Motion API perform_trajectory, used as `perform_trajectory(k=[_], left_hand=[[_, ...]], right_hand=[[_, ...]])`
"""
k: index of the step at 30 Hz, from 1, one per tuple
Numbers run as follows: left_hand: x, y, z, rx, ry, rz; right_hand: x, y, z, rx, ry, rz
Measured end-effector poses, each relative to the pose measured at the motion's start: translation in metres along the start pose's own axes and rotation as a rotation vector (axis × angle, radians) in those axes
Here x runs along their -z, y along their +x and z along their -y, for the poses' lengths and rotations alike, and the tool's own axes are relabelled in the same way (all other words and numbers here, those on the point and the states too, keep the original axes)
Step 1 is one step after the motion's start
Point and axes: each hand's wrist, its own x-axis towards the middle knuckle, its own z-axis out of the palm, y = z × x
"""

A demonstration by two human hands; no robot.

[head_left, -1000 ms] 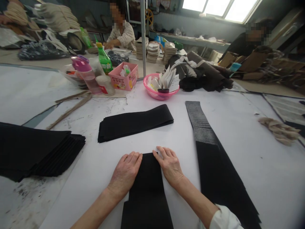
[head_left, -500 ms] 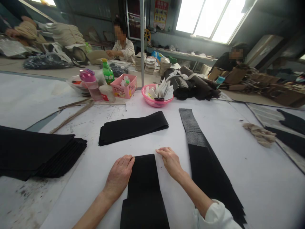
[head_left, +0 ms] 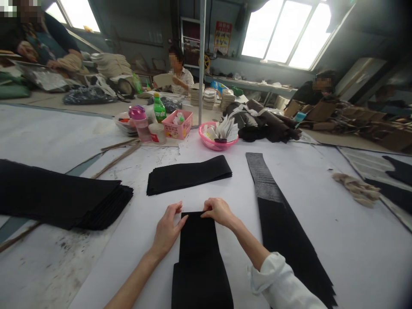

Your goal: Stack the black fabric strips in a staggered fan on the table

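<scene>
— Where is the black fabric piece (head_left: pixel 200 257)?

— Flat on the white tabletop (head_left: pixel 322 214), right in front of the person, running lengthwise away from them. Its far end lies between the two hands.

— And the hands?

— The left hand (head_left: pixel 167 228) is at the far left corner, fingers curled, with the thumb and fingertips closed on the edge. The right hand (head_left: pixel 217 211) is curled over the far right corner, pinching the edge in the same way. A white sleeve (head_left: pixel 277 281) covers the right forearm; the left forearm is bare.

— What lies around it?

— Just beyond the hands, a folded black stack (head_left: pixel 189 174) sits crosswise. To the right, a long black strip (head_left: pixel 283 223) runs alongside the piece without touching it; its far end looks grey. Well off to the left there is a large black pile (head_left: pixel 61 197), fanned at its edge.

— Farther back?

— A pink bowl (head_left: pixel 219 142) full of paper slips, a pink box (head_left: pixel 177 124), a green bottle (head_left: pixel 158 108) and a pink-lidded cup (head_left: pixel 140 123). A beige cord bundle (head_left: pixel 357 189) lies to the far right. Other people sit at benches behind.
</scene>
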Motion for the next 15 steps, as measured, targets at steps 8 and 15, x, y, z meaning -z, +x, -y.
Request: perform_trajectory(k=[8, 15], left_hand=[[0.001, 0.002, -0.028, 0.233, -0.477, 0.111], [0.017, -0.005, -0.064, 0.249, -0.601, 0.122]], right_hand=[[0.017, -0.024, 0.023, 0.006, 0.077, -0.08], [0.033, -0.044, 0.035, 0.122, 0.221, -0.047]])
